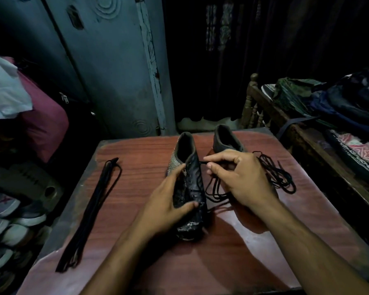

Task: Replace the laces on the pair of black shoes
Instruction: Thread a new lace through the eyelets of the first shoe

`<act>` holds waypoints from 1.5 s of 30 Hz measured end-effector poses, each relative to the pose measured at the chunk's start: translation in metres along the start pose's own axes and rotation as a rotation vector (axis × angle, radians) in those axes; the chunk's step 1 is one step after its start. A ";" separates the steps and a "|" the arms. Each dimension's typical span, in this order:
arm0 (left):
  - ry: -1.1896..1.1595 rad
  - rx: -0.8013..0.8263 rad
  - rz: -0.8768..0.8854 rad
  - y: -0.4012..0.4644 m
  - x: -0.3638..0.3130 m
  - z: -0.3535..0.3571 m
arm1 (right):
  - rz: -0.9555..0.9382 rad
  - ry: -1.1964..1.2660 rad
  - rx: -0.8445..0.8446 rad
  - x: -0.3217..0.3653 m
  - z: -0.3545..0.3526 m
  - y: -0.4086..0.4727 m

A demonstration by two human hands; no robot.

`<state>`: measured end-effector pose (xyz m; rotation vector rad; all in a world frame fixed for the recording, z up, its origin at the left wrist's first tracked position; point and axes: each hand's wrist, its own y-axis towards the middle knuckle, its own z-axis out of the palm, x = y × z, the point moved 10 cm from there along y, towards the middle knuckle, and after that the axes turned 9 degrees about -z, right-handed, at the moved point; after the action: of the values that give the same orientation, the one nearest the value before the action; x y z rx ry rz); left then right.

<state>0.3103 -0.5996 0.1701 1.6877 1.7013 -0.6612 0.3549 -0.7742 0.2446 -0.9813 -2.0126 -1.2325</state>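
**Lace being worked at near shoe, centre frame**

Surroundings: reddish wood-grain table [136, 209] fills the lower centre. Blue-grey metal cabinet [107, 71] upper left, paint flaking along one edge. Pile of sneakers [6, 226] at lower left, off the table. Wooden bed frame [262, 107] with heaped clothes at right. Both forearms cross the lower frame and hide part of the table; the right hand covers the front of the far shoe.

Materials: near shoe [190, 188] is black, creased, scuffed at the toe, striped panel on its side. Laces are thin, round, black cord.

Count: two shoes, near one at centre, far shoe [226, 139] just right and behind it, heel toward the upper frame. One straight bundle of laces [94, 211] lies left, well apart from the shoes. One loose tangle [279, 177] lies right of the hands.

Left hand [168, 205]: fingers and thumb wrapped round the near shoe's forefoot. Right hand [239, 177]: thumb and forefinger pinched together on a lace end [202, 161] at the shoe's top eyelets.
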 end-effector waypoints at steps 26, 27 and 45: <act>-0.025 -0.325 0.017 0.072 0.027 -0.032 | -0.092 -0.115 -0.038 -0.049 0.081 0.052; -0.035 -0.360 0.010 0.071 0.028 -0.035 | -0.079 -0.107 -0.033 -0.052 0.080 0.051; -0.347 -0.501 0.119 0.055 0.007 -0.067 | -0.149 -0.017 -0.053 -0.040 0.080 0.054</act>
<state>0.3593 -0.5424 0.2148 1.2273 1.3648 -0.3981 0.4142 -0.6971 0.2073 -0.8818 -2.1076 -1.3662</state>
